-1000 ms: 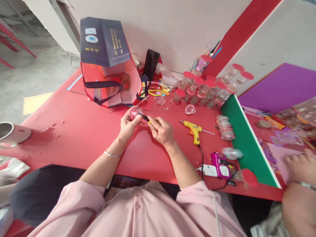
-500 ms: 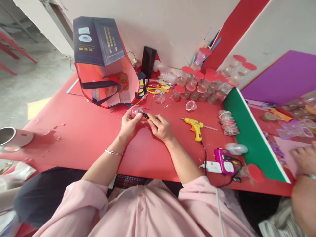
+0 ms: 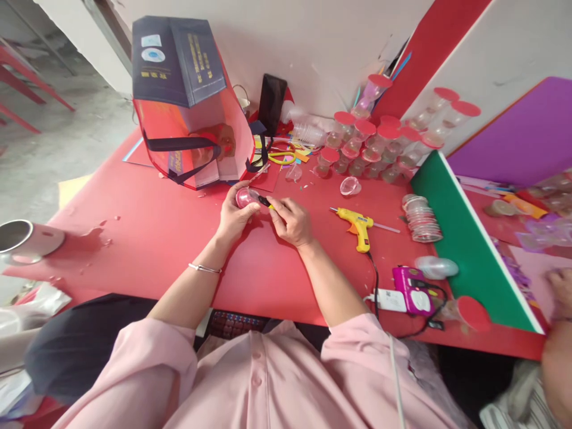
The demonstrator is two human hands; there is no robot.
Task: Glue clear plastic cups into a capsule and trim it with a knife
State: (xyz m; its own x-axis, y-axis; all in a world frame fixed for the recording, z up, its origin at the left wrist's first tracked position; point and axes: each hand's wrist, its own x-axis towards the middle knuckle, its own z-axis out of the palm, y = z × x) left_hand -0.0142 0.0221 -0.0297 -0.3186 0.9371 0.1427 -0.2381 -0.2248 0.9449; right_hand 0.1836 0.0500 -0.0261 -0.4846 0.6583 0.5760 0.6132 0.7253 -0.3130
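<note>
My left hand (image 3: 235, 215) is closed around a small clear plastic cup (image 3: 245, 197), tilted on its side above the red table. A black-and-yellow utility knife (image 3: 264, 201) is gripped in my right hand (image 3: 291, 221), its dark end against the cup's edge. Whether the blade cuts into the plastic is too small to tell. Beyond my hands lie another clear cup (image 3: 350, 186) and a clear plastic scrap (image 3: 294, 173). To the right of my right hand rests a yellow glue gun (image 3: 357, 226) with a glue stick in its back.
A dark-and-red bag (image 3: 179, 65) stands open at the back left. Several cup hourglasses with red discs (image 3: 364, 127) crowd the back right. A green divider (image 3: 473, 238), a purple power adapter (image 3: 413, 292) and a metal mug (image 3: 36, 238) flank the work area. Another person's hand (image 3: 560, 289) is at far right.
The view has shifted slightly, so the table items at right appear further right. My hands keep the cup and the knife together, with the left hand's hold turned a little.
</note>
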